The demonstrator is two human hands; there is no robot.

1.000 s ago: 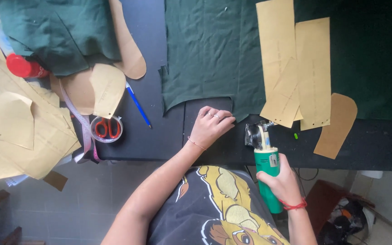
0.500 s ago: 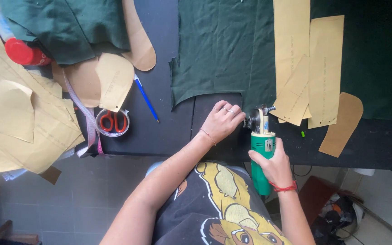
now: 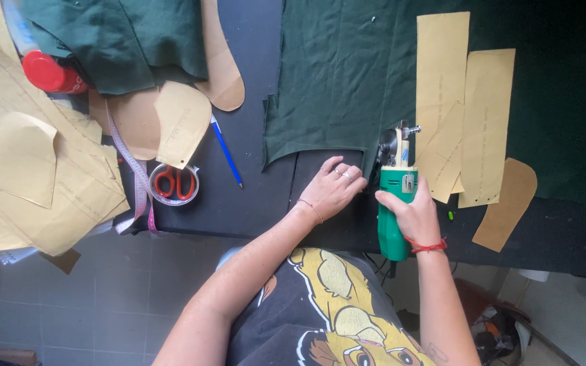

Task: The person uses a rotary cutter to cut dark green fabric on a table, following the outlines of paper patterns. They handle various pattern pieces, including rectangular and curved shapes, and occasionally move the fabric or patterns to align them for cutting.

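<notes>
My right hand (image 3: 412,211) grips a green electric rotary fabric cutter (image 3: 394,203), whose round blade sits at the near edge of a dark green cloth (image 3: 347,81). My left hand (image 3: 334,188) rests flat on the black table (image 3: 252,196) just left of the cutter, fingers together beside the cloth's cut edge. Long tan paper patterns (image 3: 466,108) lie on the cloth to the right of the blade.
A blue pen (image 3: 226,151) lies left of the cloth. Red-handled scissors (image 3: 173,183) sit in a tape roll, beside a measuring tape (image 3: 135,179). Tan paper patterns (image 3: 28,169) pile at the left, with a red-capped bottle (image 3: 50,72) and more green cloth (image 3: 116,41).
The cutter has moved forward to the cloth's edge with my right hand on it. My left hand has stayed beside it. The view has shifted slightly.
</notes>
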